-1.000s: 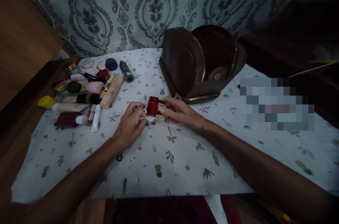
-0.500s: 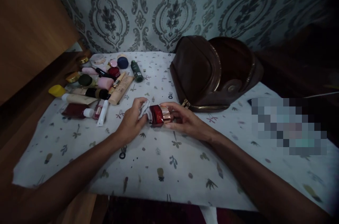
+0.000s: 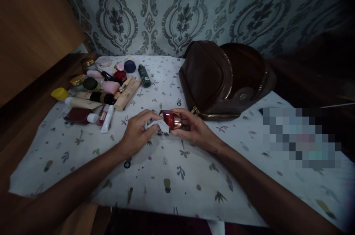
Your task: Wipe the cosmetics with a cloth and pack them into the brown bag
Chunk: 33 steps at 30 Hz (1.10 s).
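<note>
My right hand [image 3: 195,129] grips a red glass perfume bottle [image 3: 168,119] by its rose-gold cap end, with the bottle lying sideways just above the cloth. A crumpled white wipe [image 3: 159,126] is pinched in my left hand [image 3: 140,129]. Its folds press against the left end of the bottle and cover part of the glass. Both hands meet near the middle of the table, in front of a brown leather bag [image 3: 206,76] whose zipped top gapes open.
Several cosmetics crowd the left side, among them a beige tube [image 3: 127,95], a white-capped dark red bottle [image 3: 80,116] and a green bottle [image 3: 144,76]. A blurred-out object [image 3: 302,138] lies at the right. A patterned cloth [image 3: 166,168] covers the table; a wooden cabinet [image 3: 36,24] stands left.
My left hand has shifted right and slightly over the bottle, bringing the wipe across its left end. My right hand keeps hold of the bottle, and the camera view has tilted slightly.
</note>
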Each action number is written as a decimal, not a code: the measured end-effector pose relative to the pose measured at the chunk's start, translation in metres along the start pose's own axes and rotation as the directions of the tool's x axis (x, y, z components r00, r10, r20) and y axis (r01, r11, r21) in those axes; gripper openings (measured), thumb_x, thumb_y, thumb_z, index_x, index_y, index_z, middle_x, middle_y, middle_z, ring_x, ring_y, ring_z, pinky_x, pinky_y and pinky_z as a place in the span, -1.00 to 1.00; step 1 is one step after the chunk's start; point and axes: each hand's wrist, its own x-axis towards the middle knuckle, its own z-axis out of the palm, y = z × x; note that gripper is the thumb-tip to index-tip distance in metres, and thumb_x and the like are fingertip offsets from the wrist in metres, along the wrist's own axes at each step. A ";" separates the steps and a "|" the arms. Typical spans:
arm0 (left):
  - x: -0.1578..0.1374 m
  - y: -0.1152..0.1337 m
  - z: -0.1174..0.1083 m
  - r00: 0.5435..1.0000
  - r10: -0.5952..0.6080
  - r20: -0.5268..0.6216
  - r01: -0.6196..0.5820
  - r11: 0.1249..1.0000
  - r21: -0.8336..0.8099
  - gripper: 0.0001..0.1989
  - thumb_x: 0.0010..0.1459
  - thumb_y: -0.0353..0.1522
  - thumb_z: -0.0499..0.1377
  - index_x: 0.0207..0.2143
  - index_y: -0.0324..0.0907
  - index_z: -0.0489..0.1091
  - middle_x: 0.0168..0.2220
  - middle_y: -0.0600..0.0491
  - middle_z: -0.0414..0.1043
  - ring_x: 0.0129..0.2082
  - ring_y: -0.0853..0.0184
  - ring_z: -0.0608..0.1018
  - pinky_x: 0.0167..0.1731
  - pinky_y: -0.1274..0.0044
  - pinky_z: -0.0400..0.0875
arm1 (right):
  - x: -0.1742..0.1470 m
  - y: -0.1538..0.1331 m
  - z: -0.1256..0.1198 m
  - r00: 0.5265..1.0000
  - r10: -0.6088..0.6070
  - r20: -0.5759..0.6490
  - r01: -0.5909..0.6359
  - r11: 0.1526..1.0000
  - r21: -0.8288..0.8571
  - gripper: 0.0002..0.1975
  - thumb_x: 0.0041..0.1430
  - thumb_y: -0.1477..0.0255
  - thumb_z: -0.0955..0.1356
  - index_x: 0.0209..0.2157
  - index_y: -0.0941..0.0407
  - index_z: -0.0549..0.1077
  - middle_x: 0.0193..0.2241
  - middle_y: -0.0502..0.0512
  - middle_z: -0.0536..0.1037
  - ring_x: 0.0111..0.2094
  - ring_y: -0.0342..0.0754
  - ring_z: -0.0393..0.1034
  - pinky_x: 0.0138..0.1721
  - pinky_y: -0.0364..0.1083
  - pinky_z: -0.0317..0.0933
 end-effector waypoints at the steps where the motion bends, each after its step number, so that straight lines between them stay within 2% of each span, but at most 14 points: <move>1: 0.000 0.000 0.000 0.999 0.036 0.023 -0.036 0.999 -0.010 -0.87 0.20 -0.44 0.14 -0.20 -0.14 0.45 -0.23 0.03 0.52 -0.19 0.29 0.54 -0.15 0.46 0.41 | 0.000 -0.001 0.000 1.000 0.009 -0.005 -0.009 1.000 0.013 -0.35 0.01 0.23 0.51 0.10 0.08 0.30 -0.13 0.13 0.55 -0.17 0.00 0.50 -0.08 0.03 0.38; 3: 0.001 0.000 -0.002 0.992 0.099 0.081 -0.099 0.995 0.003 -0.87 0.21 -0.46 0.12 -0.23 -0.14 0.44 -0.25 0.03 0.53 -0.20 0.28 0.54 -0.16 0.44 0.41 | 0.001 -0.003 0.001 1.000 0.018 -0.015 -0.018 0.999 0.027 -0.36 -0.03 0.24 0.53 0.06 0.08 0.32 -0.14 0.13 0.56 -0.17 0.01 0.50 -0.06 0.05 0.38; 5: 0.003 -0.002 -0.004 0.983 0.106 0.152 -0.118 0.991 0.070 -0.86 0.19 -0.50 0.09 -0.29 -0.14 0.43 -0.30 0.04 0.52 -0.23 0.27 0.52 -0.21 0.44 0.39 | 0.001 -0.003 0.000 1.000 0.021 -0.021 -0.020 0.999 0.036 -0.37 -0.04 0.23 0.53 0.05 0.08 0.33 -0.13 0.13 0.56 -0.15 0.02 0.50 -0.04 0.06 0.37; 7: 0.005 -0.005 -0.006 0.977 0.049 0.207 -0.084 0.984 0.160 -0.83 0.15 -0.54 0.08 -0.34 -0.14 0.41 -0.35 0.06 0.49 -0.26 0.27 0.50 -0.25 0.46 0.38 | 0.002 0.000 0.000 0.999 0.022 -0.028 -0.021 0.999 0.046 -0.37 -0.02 0.23 0.53 0.06 0.07 0.32 -0.12 0.14 0.54 -0.14 0.02 0.50 -0.04 0.06 0.37; 9: 0.006 -0.008 -0.006 0.976 -0.029 0.216 -0.021 0.973 0.228 -0.82 0.12 -0.56 0.07 -0.34 -0.13 0.39 -0.35 0.08 0.48 -0.26 0.27 0.50 -0.26 0.46 0.37 | 0.002 0.004 -0.001 0.999 0.028 -0.031 -0.027 0.999 0.040 -0.37 0.00 0.23 0.52 0.07 0.07 0.31 -0.13 0.13 0.53 -0.17 0.01 0.50 -0.06 0.05 0.37; 14: 0.006 -0.014 -0.002 0.987 -0.126 0.103 0.101 0.971 0.217 -0.82 0.11 -0.50 0.07 -0.26 -0.13 0.39 -0.28 0.09 0.51 -0.27 0.28 0.52 -0.24 0.45 0.39 | 0.001 0.007 -0.002 1.000 0.005 -0.001 -0.005 1.000 -0.009 -0.36 0.02 0.22 0.51 0.11 0.05 0.31 -0.19 0.09 0.51 -0.28 -0.05 0.48 -0.15 0.00 0.39; 20: 0.006 -0.013 -0.004 0.975 -0.219 -0.022 0.220 0.974 0.047 -0.85 0.13 -0.40 0.10 -0.23 -0.15 0.41 -0.31 0.10 0.52 -0.34 0.31 0.50 -0.39 0.52 0.35 | -0.002 0.001 0.002 0.990 -0.137 -0.023 0.134 0.984 -0.119 -0.43 0.05 0.25 0.50 0.09 0.02 0.36 0.00 0.16 0.46 -0.15 0.00 0.45 -0.08 0.01 0.36; 24: 0.006 -0.006 -0.007 0.985 -0.159 -0.062 0.159 0.987 -0.002 -0.83 0.14 -0.37 0.13 -0.21 -0.16 0.44 -0.29 0.07 0.53 -0.33 0.31 0.51 -0.38 0.52 0.37 | -0.002 0.000 0.004 0.990 -0.138 -0.018 0.135 0.983 -0.126 -0.44 0.06 0.27 0.49 0.07 0.05 0.33 -0.09 0.12 0.51 -0.17 -0.01 0.45 -0.12 -0.02 0.35; 30: 0.005 0.001 -0.007 0.997 -0.031 -0.071 0.032 0.999 0.012 -0.83 0.16 -0.42 0.11 -0.19 -0.14 0.44 -0.23 0.05 0.53 -0.17 0.29 0.53 -0.13 0.46 0.43 | -0.002 -0.002 0.004 0.991 -0.120 -0.057 0.108 0.978 -0.181 -0.37 0.01 0.28 0.50 0.10 0.10 0.29 -0.32 0.02 0.51 -0.34 -0.08 0.41 -0.31 -0.10 0.30; 33: 0.005 0.001 -0.008 0.996 -0.024 -0.081 0.028 0.999 0.047 -0.84 0.17 -0.40 0.11 -0.20 -0.13 0.44 -0.25 0.06 0.52 -0.19 0.29 0.53 -0.15 0.47 0.43 | -0.003 -0.003 0.005 0.988 -0.111 -0.105 0.084 0.969 -0.233 -0.33 -0.03 0.30 0.51 0.11 0.12 0.29 -0.38 -0.02 0.49 -0.37 -0.09 0.40 -0.33 -0.12 0.28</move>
